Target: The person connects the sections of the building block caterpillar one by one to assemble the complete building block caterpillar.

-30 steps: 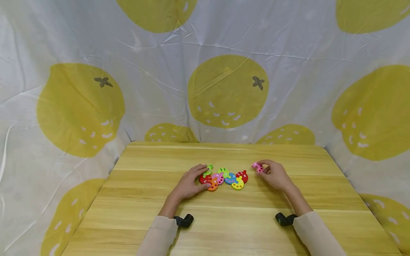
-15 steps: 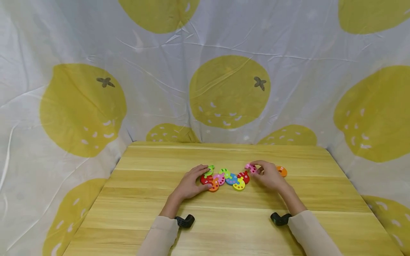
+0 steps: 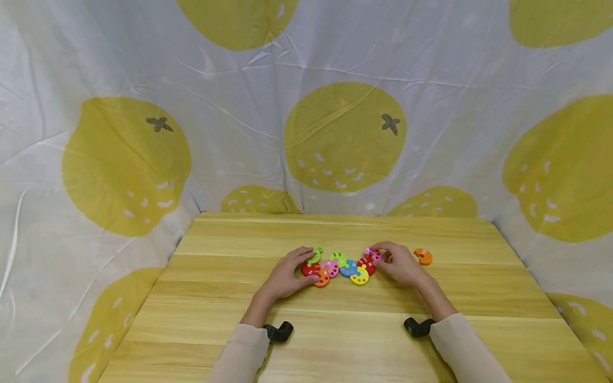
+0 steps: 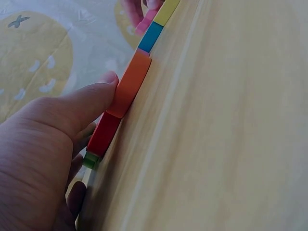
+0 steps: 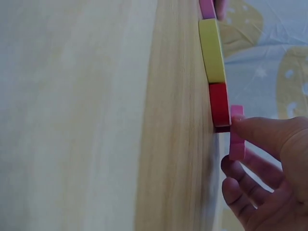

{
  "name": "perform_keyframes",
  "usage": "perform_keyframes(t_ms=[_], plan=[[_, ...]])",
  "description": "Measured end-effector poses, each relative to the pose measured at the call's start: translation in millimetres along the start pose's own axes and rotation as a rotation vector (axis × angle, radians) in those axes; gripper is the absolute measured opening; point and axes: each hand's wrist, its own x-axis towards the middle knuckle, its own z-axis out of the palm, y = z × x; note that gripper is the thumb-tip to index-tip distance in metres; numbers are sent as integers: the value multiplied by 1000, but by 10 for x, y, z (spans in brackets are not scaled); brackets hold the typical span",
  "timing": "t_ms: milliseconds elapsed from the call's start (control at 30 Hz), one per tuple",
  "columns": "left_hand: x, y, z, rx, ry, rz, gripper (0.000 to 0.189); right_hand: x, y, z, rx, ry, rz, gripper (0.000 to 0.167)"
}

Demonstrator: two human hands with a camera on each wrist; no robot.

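On the wooden table, a row of joined caterpillar puzzle pieces zigzags between the hands in the head view. My left hand holds the row's left end, its thumb on the orange piece numbered 3 and its fingers by the green head piece. The red piece lies between them. My right hand pinches a pink dotted puzzle piece between thumb and fingers. That piece is slightly raised above the red piece numbered 8, at the row's right end; the head view cannot show whether they touch.
A loose orange piece numbered 10 lies right of the right hand. The wooden tabletop extends toward the person, and a lemon-patterned cloth hangs behind and at both sides. Each wrist wears a black camera.
My right hand has carried the pink piece leftward to the red piece at the row's end. This has uncovered the orange piece numbered 10. The left hand keeps its place on the row.
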Motion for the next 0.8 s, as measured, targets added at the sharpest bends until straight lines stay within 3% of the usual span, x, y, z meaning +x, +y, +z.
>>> perform_keyframes(t_ms=[800], plan=[[-29,38,-30,2,-13,2,71,-51,40,13,14,-13,-69,28]])
